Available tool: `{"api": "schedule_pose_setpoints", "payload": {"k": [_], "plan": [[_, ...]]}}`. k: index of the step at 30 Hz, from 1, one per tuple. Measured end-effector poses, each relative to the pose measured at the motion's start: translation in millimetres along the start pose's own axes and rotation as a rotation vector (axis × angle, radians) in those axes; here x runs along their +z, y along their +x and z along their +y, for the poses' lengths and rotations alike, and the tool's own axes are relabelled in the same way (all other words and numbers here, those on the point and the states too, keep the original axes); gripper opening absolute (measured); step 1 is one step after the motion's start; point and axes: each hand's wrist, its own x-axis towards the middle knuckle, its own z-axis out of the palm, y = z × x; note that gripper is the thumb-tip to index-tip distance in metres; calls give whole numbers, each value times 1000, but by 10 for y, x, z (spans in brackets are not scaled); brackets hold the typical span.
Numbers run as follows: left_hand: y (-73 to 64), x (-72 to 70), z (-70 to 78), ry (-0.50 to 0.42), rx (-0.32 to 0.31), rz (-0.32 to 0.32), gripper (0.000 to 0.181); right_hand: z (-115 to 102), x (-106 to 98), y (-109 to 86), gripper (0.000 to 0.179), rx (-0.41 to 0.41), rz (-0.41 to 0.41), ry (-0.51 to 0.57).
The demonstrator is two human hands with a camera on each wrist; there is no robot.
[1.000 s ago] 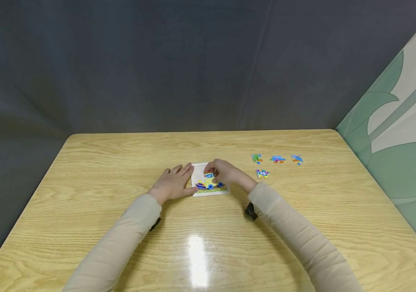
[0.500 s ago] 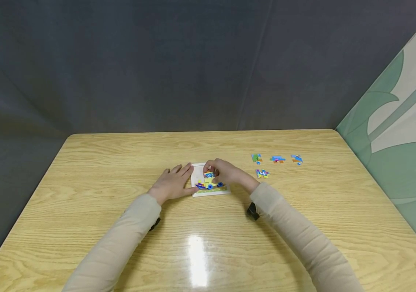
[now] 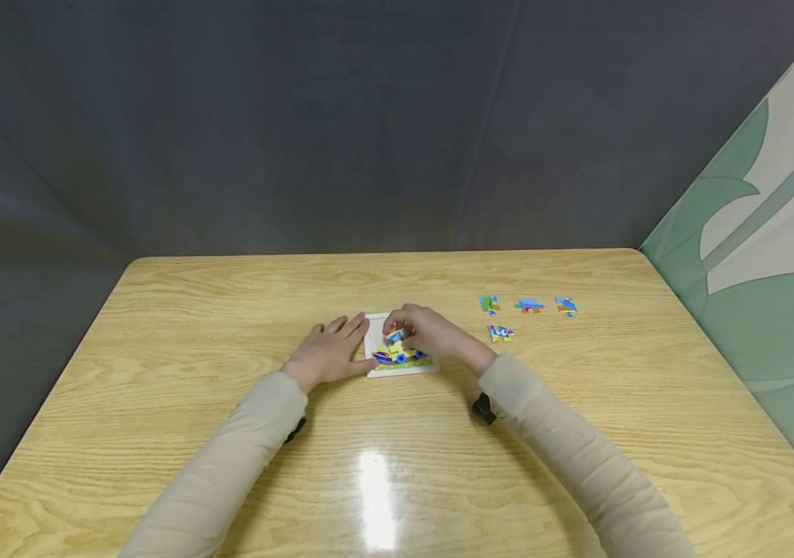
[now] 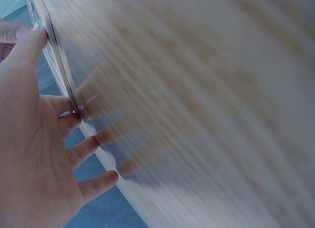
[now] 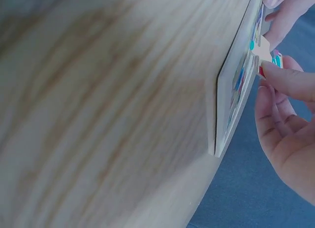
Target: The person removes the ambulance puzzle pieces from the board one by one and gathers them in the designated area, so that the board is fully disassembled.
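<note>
The tabletop (image 3: 180, 349) carries all parts. My left sleeve (image 3: 229, 465) and right sleeve (image 3: 578, 457) angle inward, converging on the puzzle tray. Left hand (image 3: 330, 353): fingers extended and spread, fingertips down along the tray's left edge, thumb laid over the tray near its lower left corner — nothing gripped. Right hand (image 3: 431, 332): arched over the tray's right half, fingers bent, thumb and fingertips pinching one piece. The puzzle tray (image 3: 403, 373) lies flat, about midway between the tabletop's left and right edges, inward of its far edge; a yellow vehicle shows inside. Toward the tabletop's far right corner, three loose pieces (image 3: 529, 305) form a row, with a fourth piece (image 3: 500, 333) just nearer me. Pinched piece (image 3: 394, 335): blue-windowed, tilted, above the vehicle — full seating cannot be told.
</note>
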Motion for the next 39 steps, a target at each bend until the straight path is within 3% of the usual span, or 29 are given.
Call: {"api": "schedule_pose_setpoints", "payload": {"k": [6,16,23,39], "plan": [[3,7,0,-3,-3,-2,81,-5,-39,-11,27,72,4,73],[-5,-9,4,-10,-11,-15,81,41,-184,-72,22,149,102,114],[-4,-14,7,-15,-13,-11,80,131,-338,-186,16,168,156,163],[8,11,-6,-6,5,-5,80,398,-662,-468,26,335,210,357]]}}
